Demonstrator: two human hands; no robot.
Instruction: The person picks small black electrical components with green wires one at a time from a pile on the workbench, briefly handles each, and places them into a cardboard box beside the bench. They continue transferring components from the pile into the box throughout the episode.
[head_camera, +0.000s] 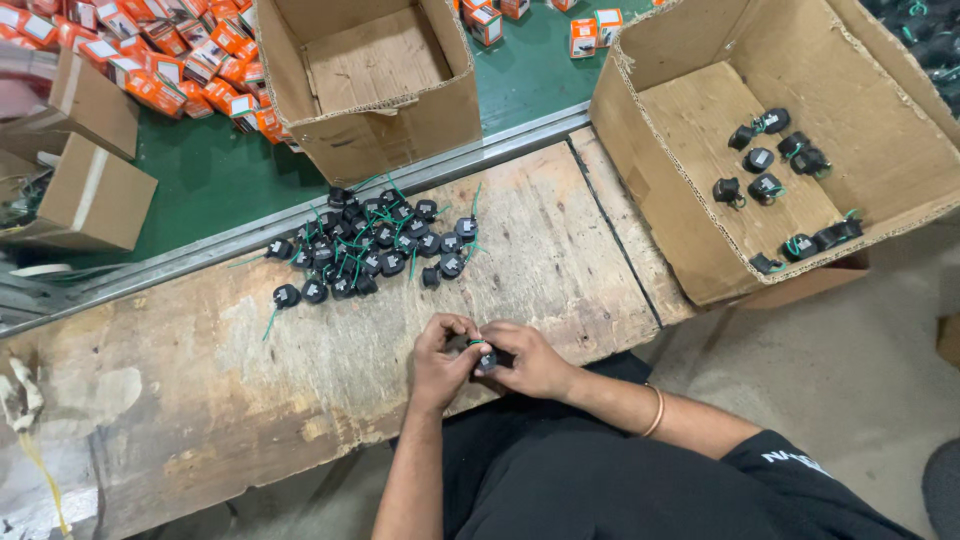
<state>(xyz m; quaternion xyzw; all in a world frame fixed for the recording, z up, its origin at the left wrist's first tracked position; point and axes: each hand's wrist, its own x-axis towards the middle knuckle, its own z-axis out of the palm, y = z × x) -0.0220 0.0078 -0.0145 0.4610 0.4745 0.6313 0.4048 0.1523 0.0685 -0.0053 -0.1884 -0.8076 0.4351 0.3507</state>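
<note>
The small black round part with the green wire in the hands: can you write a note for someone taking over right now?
Left hand and right hand: both pinch one small black round part with a green wire at the edge of the worn wooden bench.
Waiting: a pile of similar black parts with green wires in the middle of the bench.
Done, it seems: a few such parts lie in the large open cardboard box on the right.
Left: most of the pile, apparently.

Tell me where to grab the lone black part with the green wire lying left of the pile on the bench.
Pinch the lone black part by its round body, coming from above. It lies flat on the wooden bench, apart from the pile, and its thin green wire trails down-left, probably too limp to lift by.
</note>
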